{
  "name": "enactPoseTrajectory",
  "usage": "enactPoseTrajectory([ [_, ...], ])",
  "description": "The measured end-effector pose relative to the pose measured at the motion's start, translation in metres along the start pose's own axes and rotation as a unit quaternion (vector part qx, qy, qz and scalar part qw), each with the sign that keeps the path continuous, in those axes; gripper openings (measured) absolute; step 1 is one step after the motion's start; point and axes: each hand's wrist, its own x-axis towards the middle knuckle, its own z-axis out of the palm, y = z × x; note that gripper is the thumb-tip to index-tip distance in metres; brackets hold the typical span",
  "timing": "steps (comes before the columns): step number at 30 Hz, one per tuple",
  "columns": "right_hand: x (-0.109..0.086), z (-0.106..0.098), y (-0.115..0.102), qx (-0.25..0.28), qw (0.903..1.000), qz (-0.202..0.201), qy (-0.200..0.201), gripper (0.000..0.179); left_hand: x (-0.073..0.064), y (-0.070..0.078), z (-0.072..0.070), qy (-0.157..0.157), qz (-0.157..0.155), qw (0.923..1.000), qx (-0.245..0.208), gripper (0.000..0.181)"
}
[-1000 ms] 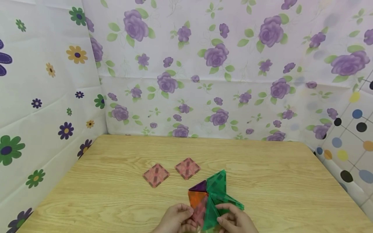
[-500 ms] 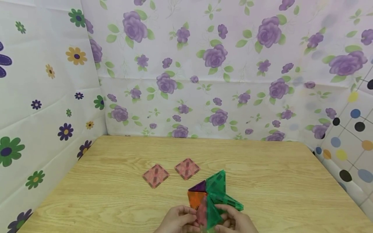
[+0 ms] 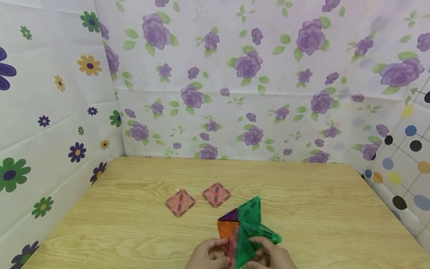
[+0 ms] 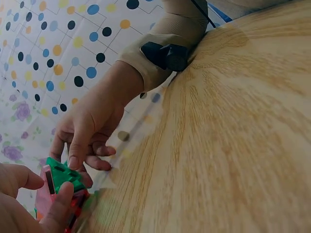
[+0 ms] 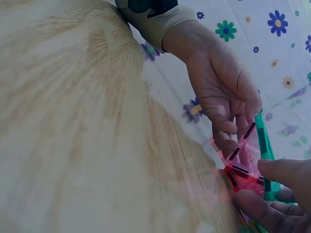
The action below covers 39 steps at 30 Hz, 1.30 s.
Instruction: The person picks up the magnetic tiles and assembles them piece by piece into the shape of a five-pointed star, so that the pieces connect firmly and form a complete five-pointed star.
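Observation:
Several translucent magnetic tiles are joined near the table's front edge in the head view: a purple triangle (image 3: 230, 215), an orange tile (image 3: 226, 229), an upper green tile (image 3: 251, 211) and green pieces pointing right (image 3: 267, 233). At the front, a pink tile (image 3: 233, 243) and a green triangle (image 3: 244, 249) stand raised, side by side. My left hand (image 3: 209, 256) pinches the pink tile between thumb and fingers. My right hand (image 3: 274, 254) holds the green triangle from the right. In the right wrist view, the pink tile (image 5: 249, 148) leans near the green triangle's edge (image 5: 264, 141).
Two pink square tiles, the left one (image 3: 180, 203) and the right one (image 3: 216, 195), lie flat on the wooden table (image 3: 319, 201) beyond the joined tiles. Floral cloth (image 3: 215, 112) hangs behind the table, and patterned cloths line both sides.
The pink tile has tilted up and looks narrower, nearer the green triangle. My left hand has shifted slightly right, and my right thumb has moved lower on the green triangle.

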Motion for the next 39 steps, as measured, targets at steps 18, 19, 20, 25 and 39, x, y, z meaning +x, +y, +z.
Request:
enactPoseTrajectory([
  [18,-0.001,-0.001,0.0,-0.031,0.9992,-0.024,-0.003,0.054,-0.001,0.0,-0.005,-0.025,0.04,0.9982,0.038,0.052],
  [19,-0.001,-0.001,0.0,-0.029,0.9993,-0.025,-0.004,0.054,-0.001,0.001,-0.005,-0.024,0.039,0.998,0.043,0.051],
  [20,-0.001,-0.002,0.0,-0.027,0.9993,-0.027,-0.004,0.053,-0.001,0.002,-0.006,-0.025,0.038,0.9978,0.048,0.05],
  [25,-0.001,-0.004,-0.002,-0.019,0.9992,-0.035,-0.01,0.052,-0.001,0.01,-0.012,-0.037,0.028,0.9976,0.051,0.041],
  [39,0.007,-0.031,-0.043,-0.056,0.9956,-0.069,-0.033,0.049,0.015,0.063,-0.051,-0.053,0.146,0.9554,0.252,0.036],
])
